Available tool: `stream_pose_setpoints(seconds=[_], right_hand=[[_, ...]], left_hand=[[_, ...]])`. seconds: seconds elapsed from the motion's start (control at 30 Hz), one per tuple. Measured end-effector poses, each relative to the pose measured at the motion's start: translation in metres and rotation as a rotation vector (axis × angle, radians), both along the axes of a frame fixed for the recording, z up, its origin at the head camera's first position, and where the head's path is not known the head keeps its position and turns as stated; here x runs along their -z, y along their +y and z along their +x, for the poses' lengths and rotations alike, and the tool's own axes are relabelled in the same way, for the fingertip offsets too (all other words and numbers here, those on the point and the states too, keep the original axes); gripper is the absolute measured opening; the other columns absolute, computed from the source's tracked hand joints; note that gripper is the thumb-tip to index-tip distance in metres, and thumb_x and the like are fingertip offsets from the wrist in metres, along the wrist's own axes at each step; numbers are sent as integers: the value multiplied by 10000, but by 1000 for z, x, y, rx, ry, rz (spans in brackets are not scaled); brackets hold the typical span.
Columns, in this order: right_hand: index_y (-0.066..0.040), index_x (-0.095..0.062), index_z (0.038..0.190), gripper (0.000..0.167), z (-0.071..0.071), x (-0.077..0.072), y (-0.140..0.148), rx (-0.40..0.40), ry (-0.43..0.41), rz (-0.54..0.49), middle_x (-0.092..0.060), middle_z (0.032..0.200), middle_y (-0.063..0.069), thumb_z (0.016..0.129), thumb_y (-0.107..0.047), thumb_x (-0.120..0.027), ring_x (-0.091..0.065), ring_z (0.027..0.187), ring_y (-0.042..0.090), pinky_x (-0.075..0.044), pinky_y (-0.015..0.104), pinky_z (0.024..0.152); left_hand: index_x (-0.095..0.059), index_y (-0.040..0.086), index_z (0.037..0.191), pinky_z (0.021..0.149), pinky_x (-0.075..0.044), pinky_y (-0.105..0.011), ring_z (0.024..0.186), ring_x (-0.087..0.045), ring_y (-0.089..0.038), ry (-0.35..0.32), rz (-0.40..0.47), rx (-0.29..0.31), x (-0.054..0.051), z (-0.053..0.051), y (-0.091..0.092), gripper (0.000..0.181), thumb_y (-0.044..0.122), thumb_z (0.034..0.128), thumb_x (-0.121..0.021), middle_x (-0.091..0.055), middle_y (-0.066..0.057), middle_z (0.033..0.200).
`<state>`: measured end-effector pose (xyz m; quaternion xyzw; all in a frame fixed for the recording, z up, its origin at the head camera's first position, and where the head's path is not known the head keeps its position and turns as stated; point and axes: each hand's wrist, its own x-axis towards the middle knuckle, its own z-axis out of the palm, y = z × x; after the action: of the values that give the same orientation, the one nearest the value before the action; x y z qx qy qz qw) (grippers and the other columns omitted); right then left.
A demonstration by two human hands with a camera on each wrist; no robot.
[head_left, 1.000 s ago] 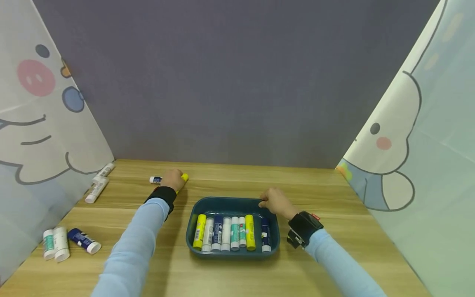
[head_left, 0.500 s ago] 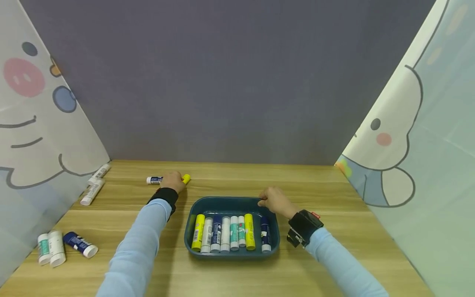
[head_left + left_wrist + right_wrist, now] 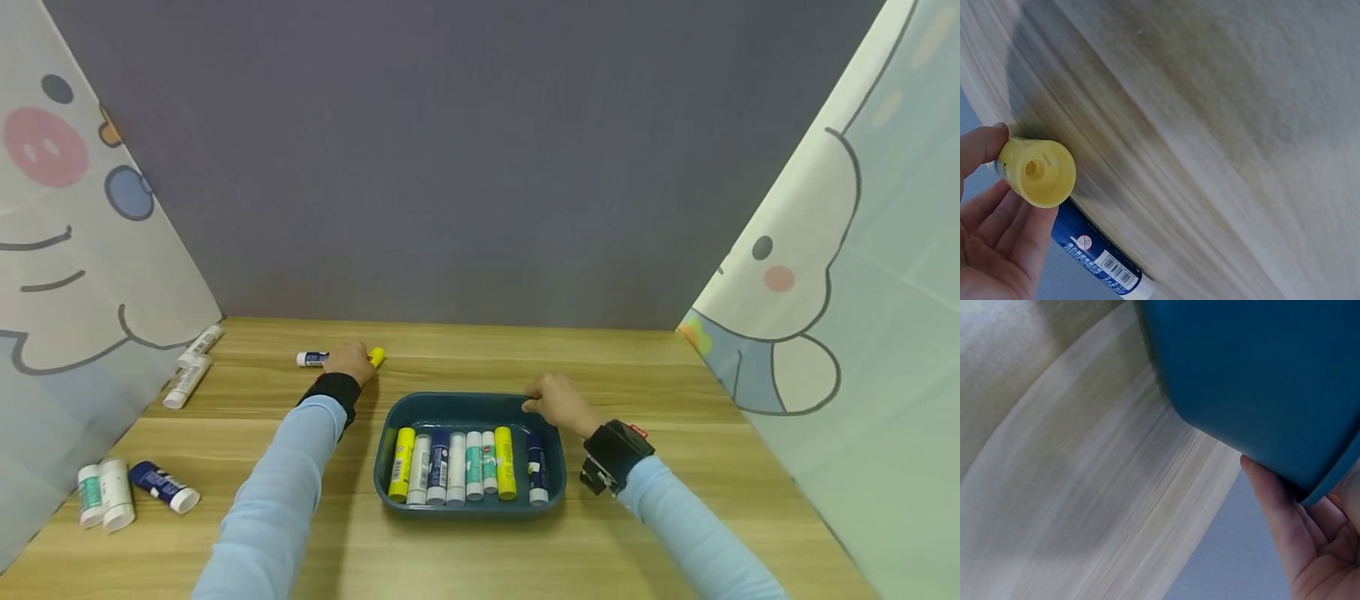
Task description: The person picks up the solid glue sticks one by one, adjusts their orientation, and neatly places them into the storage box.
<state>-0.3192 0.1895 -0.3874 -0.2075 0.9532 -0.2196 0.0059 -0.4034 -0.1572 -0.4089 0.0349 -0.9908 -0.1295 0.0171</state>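
Note:
At the back left of the table, my left hand (image 3: 349, 363) pinches a yellow glue stick (image 3: 1047, 172) between thumb and fingers; its hollow base faces the left wrist camera. A dark blue glue stick (image 3: 312, 359) with a white cap lies right beside that hand, partly hidden by it. My right hand (image 3: 561, 405) grips the far right rim of a dark teal tray (image 3: 470, 510), its fingers against the outer wall in the right wrist view. Inside the tray, several yellow, white, blue and green glue sticks lie in a row, with one blue stick (image 3: 537, 468) set apart at the right.
Two white glue sticks (image 3: 187, 381) lie by the left wall panel. Nearer on the left are a green-and-white glue stick (image 3: 91, 496), a white one (image 3: 116, 494) and a blue one (image 3: 163, 487). A grey panel (image 3: 465, 167) closes the back of the wooden table (image 3: 675, 392).
The yellow glue stick has shifted slightly in my left hand; the bit that showed below the hand is now covered. My right hand and the tray stay put. The head view has shifted slightly.

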Motion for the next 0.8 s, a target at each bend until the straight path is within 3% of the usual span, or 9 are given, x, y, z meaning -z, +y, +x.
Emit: stream_pose_setpoints(seconds=[0.4,0.63,0.8], right_hand=[[-63,-705,729,74,-2,-1,-1,15,26,20,-539,603,-22,798,-82,-688,-419,504,79,-306,174,458],[-68,-714,744,58,0,0,-1,27,14,25,-554,627,-28,795,-84,-692,-434,519,81,-325,178,467],[-54,-721,778,41,0,-2,-1,29,7,16,-590,666,-9,793,-79,-691,-452,540,91,-357,189,485]], left_hand=[[-605,-30,859,589,-444,-365,638,-512,-262,-17,17,43,-12,3,1,241,198,786,-632,-569,-137,741],[-628,-21,817,517,-411,-293,564,-513,-208,-5,32,135,-24,9,8,252,231,827,-621,-574,-98,670],[-675,-21,840,471,-416,-248,520,-526,-166,-12,60,210,-42,19,22,230,207,816,-652,-612,-91,661]])
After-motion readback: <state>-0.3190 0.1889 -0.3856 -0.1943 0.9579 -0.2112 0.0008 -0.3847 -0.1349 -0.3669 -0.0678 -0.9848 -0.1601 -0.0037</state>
